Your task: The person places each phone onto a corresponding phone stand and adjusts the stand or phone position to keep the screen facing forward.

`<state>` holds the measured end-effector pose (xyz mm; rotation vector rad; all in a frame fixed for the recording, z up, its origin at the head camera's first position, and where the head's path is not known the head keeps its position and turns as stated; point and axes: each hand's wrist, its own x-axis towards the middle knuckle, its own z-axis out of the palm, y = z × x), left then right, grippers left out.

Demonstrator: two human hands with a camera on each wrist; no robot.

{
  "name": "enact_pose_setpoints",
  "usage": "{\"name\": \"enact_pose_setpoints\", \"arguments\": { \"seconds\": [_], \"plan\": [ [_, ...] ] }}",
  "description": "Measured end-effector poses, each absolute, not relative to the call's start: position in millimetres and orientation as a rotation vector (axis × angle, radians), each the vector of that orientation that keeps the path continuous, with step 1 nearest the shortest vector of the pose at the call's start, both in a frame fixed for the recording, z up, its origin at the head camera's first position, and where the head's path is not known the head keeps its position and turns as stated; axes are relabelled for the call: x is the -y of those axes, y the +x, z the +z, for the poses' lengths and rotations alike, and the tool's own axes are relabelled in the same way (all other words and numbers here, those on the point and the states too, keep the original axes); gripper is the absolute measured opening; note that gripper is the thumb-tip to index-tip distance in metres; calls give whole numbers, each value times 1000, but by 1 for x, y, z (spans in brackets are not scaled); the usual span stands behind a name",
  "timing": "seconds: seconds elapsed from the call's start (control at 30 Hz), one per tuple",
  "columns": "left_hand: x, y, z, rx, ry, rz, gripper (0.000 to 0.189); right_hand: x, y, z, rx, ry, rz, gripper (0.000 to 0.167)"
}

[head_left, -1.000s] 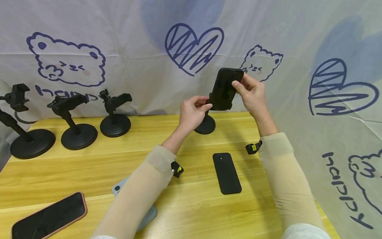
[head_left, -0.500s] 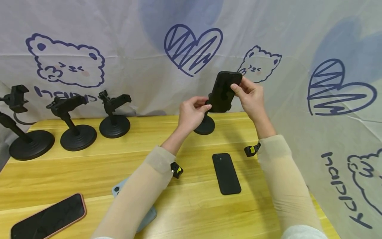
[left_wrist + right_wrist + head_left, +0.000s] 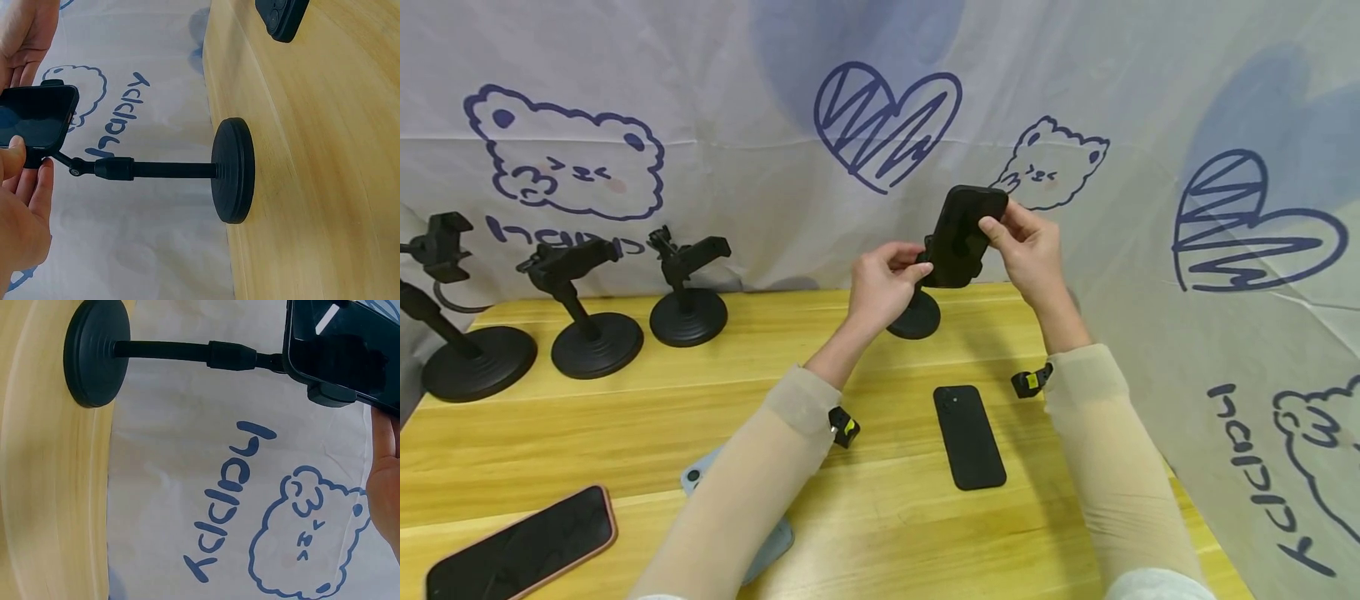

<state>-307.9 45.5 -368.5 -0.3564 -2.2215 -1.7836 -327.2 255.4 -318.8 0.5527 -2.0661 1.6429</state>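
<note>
A black smartphone (image 3: 961, 233) stands tilted upright in the clamp of a black phone stand (image 3: 915, 318) at the back of the table. My left hand (image 3: 882, 285) pinches the stand's clamp at the phone's lower left edge; its thumb overlaps the screen there in the left wrist view. With thumb in front and fingers behind, my right hand (image 3: 1034, 250) grips the phone's right edge near the top. A clamp jaw sticks out past the phone's side in the right wrist view, above the thin stem (image 3: 165, 350). The fingers behind the phone are mostly hidden.
Black phone stands (image 3: 688, 317) line the back left. A black phone (image 3: 970, 437) lies face down before my hands. Under my left sleeve is a light blue phone (image 3: 771, 546); a pink-edged phone (image 3: 523, 546) lies front left. A printed cloth (image 3: 737, 100) hangs behind.
My right hand and the phone have moved slightly down in the stand's clamp. The left hand has stayed almost in place.
</note>
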Motion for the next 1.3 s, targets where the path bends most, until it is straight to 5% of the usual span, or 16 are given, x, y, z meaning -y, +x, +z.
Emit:
{"name": "enact_pose_setpoints", "arguments": {
  "seconds": [1.3],
  "plan": [
    [-45, -310, -370, 2222, -361, -1778, 23, -241, -301, -315, 2234, 571, 1375, 25]
  ]
}}
